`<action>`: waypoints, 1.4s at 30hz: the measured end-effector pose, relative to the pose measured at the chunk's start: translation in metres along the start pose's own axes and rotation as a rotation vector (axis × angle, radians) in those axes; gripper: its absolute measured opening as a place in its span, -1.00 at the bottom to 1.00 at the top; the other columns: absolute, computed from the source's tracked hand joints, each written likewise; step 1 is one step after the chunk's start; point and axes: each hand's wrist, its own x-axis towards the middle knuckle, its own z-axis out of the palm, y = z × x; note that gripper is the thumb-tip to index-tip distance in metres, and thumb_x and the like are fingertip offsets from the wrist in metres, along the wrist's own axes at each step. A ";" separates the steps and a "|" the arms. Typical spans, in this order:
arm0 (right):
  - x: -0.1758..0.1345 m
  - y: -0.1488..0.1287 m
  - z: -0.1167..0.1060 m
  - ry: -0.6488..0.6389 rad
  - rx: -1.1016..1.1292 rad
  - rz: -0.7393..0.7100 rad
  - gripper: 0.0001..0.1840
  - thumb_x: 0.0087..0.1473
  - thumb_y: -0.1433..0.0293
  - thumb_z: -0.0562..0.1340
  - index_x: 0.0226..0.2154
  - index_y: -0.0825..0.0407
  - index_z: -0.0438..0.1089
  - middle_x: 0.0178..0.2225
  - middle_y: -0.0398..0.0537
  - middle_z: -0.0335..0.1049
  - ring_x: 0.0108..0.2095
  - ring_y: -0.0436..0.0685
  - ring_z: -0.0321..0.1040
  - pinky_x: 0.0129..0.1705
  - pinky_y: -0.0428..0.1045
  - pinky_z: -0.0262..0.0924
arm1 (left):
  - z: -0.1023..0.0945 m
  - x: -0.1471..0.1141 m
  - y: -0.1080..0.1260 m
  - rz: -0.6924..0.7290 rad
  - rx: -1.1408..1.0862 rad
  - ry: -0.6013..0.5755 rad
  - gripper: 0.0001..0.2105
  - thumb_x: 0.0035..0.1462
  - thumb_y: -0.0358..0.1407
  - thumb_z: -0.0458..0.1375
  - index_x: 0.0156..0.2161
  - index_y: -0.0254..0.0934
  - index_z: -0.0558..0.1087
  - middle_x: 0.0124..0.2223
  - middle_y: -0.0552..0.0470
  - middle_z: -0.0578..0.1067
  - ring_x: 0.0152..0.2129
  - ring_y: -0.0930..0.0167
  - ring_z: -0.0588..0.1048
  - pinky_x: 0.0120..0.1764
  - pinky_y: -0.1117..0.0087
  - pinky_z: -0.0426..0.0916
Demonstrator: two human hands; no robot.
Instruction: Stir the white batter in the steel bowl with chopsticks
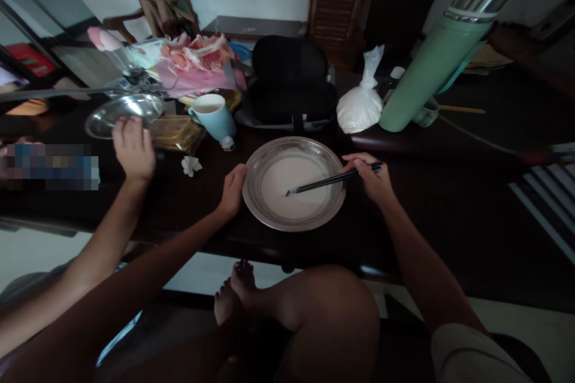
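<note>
A round metal bowl (338, 203) with whitish liquid (296, 176) in it stands on the dark table in front of me. My left hand (233, 190) grips the bowl's left rim, fingers closed around the edge. In my right hand (372, 176) is a pair of black chopsticks (327, 181), slanting down to the left. Their tips dip into the liquid near the middle of the bowl, with a little white stuff clinging to them. A tied clear plastic bag of white powder (359, 109) sits behind the bowl to the right.
At left, another person's hand (133, 146) touches a second metal bowl (123, 114). A light blue mug (213, 116), a crumpled tissue (191, 166) and a black case (290, 84) lie beyond my bowl. A tall green thermos (438, 66) stands at back right. Someone sits in a far chair.
</note>
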 end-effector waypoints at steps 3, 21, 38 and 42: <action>0.002 0.000 -0.004 0.085 0.012 -0.024 -0.67 0.19 0.06 0.23 -0.23 -0.08 0.56 -0.51 -0.16 0.55 -0.45 0.09 0.51 -0.25 0.05 0.38 | 0.000 -0.001 0.001 0.009 -0.003 -0.004 -0.56 0.27 -0.11 0.14 -0.58 -0.23 0.16 -0.55 0.15 0.12 -0.58 0.46 0.12 -0.53 0.46 0.13; 0.002 0.003 -0.003 0.060 0.082 0.000 -0.66 0.19 0.06 0.23 -0.26 -0.05 0.56 -0.59 -0.18 0.49 -0.54 0.07 0.43 -0.39 0.00 0.31 | -0.002 0.002 -0.004 -0.001 -0.018 -0.006 -0.58 0.22 -0.11 0.16 -0.57 -0.23 0.18 -0.54 0.15 0.14 -0.56 0.46 0.11 -0.53 0.45 0.09; -0.001 0.000 0.001 -0.018 0.017 -0.003 -0.67 0.19 0.07 0.24 -0.21 -0.06 0.57 -0.46 -0.13 0.59 -0.39 0.12 0.53 -0.25 0.05 0.38 | -0.002 0.002 -0.005 0.022 -0.001 -0.015 -0.60 0.27 -0.17 0.12 -0.57 -0.23 0.17 -0.54 0.15 0.12 -0.56 0.46 0.09 -0.53 0.46 0.09; 0.002 0.000 -0.005 0.077 0.026 -0.026 -0.70 0.19 0.09 0.24 -0.23 -0.08 0.57 -0.50 -0.17 0.55 -0.44 0.09 0.51 -0.26 0.03 0.36 | -0.001 0.001 -0.003 0.009 -0.007 -0.010 -0.58 0.26 -0.16 0.14 -0.58 -0.23 0.15 -0.55 0.16 0.10 -0.58 0.47 0.09 -0.53 0.45 0.10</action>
